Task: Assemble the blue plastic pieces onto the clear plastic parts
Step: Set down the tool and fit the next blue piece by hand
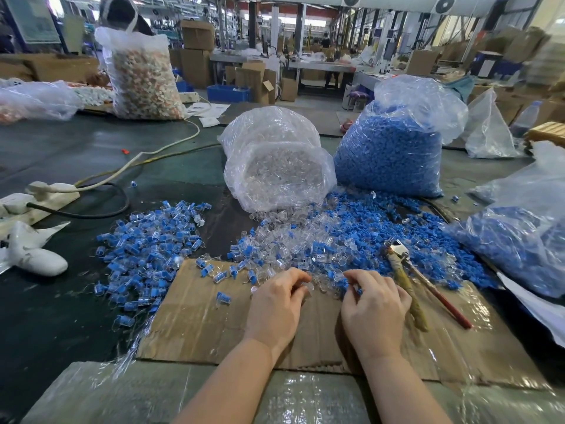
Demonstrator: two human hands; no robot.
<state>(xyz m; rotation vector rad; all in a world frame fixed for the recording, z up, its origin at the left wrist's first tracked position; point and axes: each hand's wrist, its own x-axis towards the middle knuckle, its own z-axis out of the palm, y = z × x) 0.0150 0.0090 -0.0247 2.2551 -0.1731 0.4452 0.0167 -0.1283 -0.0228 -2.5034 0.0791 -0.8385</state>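
Nearest the camera, two bare forearms reach over a flattened cardboard sheet (195, 319) lying on the dark worktop (55, 316). The left hand (276, 304) has its fingers curled around a clear plastic part (307, 286), pinching it at the fingertips. The right hand (374, 310) is just beside it, fingers curled on a small blue plastic piece (358, 291); the two hands are close together but not touching. Directly beyond the fingertips lies a mixed heap of clear parts and blue pieces (330, 240), spilling over the cardboard's far edge. Just right of the right hand, pliers (406, 280) with a red handle rest on the cardboard. To the left, well apart from the hands, lies a pile of assembled blue-and-clear pieces (146, 252). Farther back stand an open bag of clear parts (275, 160) and a full bag of blue pieces (394, 148). A white power strip (46, 191) sits at the far left.
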